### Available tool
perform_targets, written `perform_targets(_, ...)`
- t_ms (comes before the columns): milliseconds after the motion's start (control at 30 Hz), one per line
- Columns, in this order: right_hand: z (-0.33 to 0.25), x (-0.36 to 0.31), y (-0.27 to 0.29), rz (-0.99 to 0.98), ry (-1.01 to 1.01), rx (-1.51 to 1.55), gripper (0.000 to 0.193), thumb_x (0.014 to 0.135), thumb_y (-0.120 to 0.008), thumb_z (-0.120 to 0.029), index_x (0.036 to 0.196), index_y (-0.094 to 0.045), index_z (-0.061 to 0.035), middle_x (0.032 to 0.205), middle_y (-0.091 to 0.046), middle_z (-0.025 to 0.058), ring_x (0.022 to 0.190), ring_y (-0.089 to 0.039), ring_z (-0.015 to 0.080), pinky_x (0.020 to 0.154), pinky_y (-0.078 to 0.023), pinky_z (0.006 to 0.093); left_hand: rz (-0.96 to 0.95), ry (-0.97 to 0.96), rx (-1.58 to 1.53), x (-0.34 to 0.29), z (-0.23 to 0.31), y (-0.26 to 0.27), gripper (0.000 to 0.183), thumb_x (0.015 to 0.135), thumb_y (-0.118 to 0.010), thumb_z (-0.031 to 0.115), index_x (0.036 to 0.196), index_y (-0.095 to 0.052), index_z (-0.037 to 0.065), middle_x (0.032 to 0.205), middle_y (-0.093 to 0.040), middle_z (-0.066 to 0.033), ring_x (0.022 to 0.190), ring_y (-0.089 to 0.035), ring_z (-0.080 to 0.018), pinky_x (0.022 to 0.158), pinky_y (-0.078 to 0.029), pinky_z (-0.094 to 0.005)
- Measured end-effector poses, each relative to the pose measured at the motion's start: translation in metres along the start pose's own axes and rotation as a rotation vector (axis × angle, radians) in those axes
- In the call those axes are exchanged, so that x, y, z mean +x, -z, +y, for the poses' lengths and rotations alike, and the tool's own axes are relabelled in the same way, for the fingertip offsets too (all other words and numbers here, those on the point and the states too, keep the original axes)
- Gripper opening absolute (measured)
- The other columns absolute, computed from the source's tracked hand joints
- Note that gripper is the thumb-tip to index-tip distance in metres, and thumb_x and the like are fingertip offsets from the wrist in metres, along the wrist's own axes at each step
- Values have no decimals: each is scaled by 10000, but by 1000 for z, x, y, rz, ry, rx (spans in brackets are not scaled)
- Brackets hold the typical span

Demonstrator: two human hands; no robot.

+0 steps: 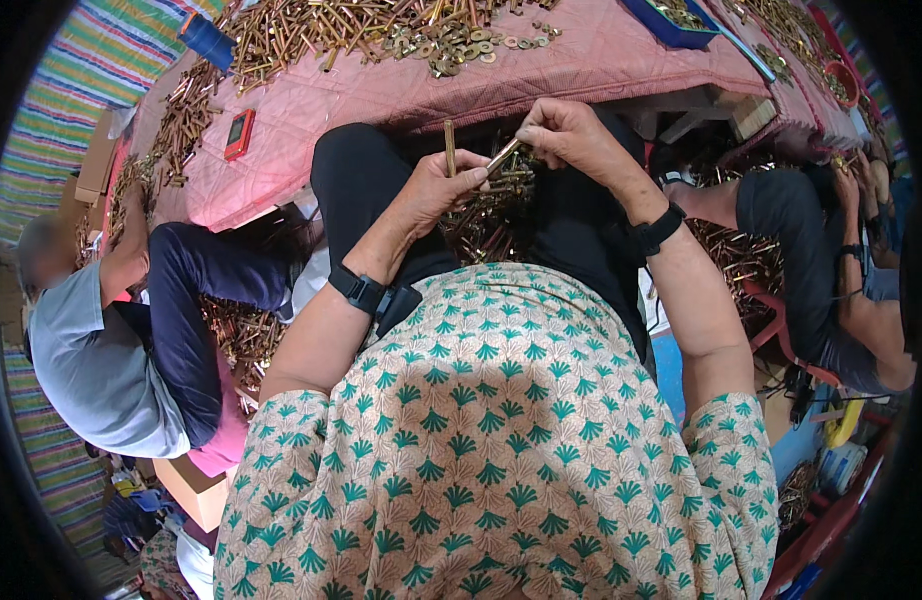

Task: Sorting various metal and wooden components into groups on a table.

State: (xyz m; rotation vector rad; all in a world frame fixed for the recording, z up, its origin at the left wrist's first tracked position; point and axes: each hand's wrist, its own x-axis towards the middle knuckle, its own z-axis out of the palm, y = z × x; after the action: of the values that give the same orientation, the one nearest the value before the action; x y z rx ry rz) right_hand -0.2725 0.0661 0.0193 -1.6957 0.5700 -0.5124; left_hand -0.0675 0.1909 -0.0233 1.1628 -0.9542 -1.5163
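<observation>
My left hand (439,188) is closed above my lap, with a slim brass-coloured expansion bolt (450,146) standing upright out of its grip. A second, shinier bolt (503,155) slants between the two hands. Its lower end is at my left thumb and fingertips, and its upper end is pinched by my right hand (573,140). What sits at that upper end is hidden by the right fingers. Below the hands, between my knees, lies a heap of similar metal bolts (489,225).
A table with a pink quilted cover (381,105) stands ahead, bearing piled bolts (311,35), loose washers (466,48), a red handheld device (240,134) and a blue tray (671,22). One person (106,345) sits at left, another (811,240) at right.
</observation>
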Motion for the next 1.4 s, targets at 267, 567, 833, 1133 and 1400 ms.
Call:
perform_targets(267, -18, -50, 14, 353, 16, -89, 235, 901, -607, -223, 1010, -614, -16, 659, -559, 10, 514, -486, 61, 452, -392, 227, 102, -201, 641, -33, -10, 8, 258, 933, -521, 98, 1168, -620, 62, 841, -657, -19, 669, -541, -61, 589, -422, -208)
perform_targets(567, 17, -167, -13, 370, 56, -629, 190, 810, -663, -104, 959, -585, -17, 730, -589, 117, 642, -598, 247, 581, -464, 327, -302, -170, 904, -97, -46, -7, 260, 801, -559, -38, 1053, -614, -2, 927, -587, -138, 857, -585, -279, 754, -466, -331)
perform_targets(833, 29, -174, -32, 448, 314, -926, 156, 752, -682, -82, 867, -579, -61, 752, -531, 92, 680, -595, 279, 567, -478, 372, -354, -312, 713, -95, -65, -3, 273, 834, -578, -14, 1105, -599, 3, 987, -574, -129, 901, -581, -255, 809, -451, -306)
perform_targets(1133, 18, -172, -36, 427, 342, -947, 123, 754, -677, -78, 836, -586, -65, 715, -506, 80, 644, -594, 256, 554, -478, 353, -255, -42, 399, -106, -62, -12, 277, 901, -635, 223, 1077, -605, 12, 1046, -574, -56, 969, -557, -161, 849, -435, -285)
perform_targets(1400, 15, -177, -31, 512, 247, -944, 140, 732, -694, -45, 837, -603, -63, 675, -510, 81, 605, -577, 252, 526, -459, 350, -326, -186, 796, -86, -99, 0, 324, 835, -506, -88, 1143, -510, 11, 1006, -471, -140, 907, -515, -298, 787, -416, -348)
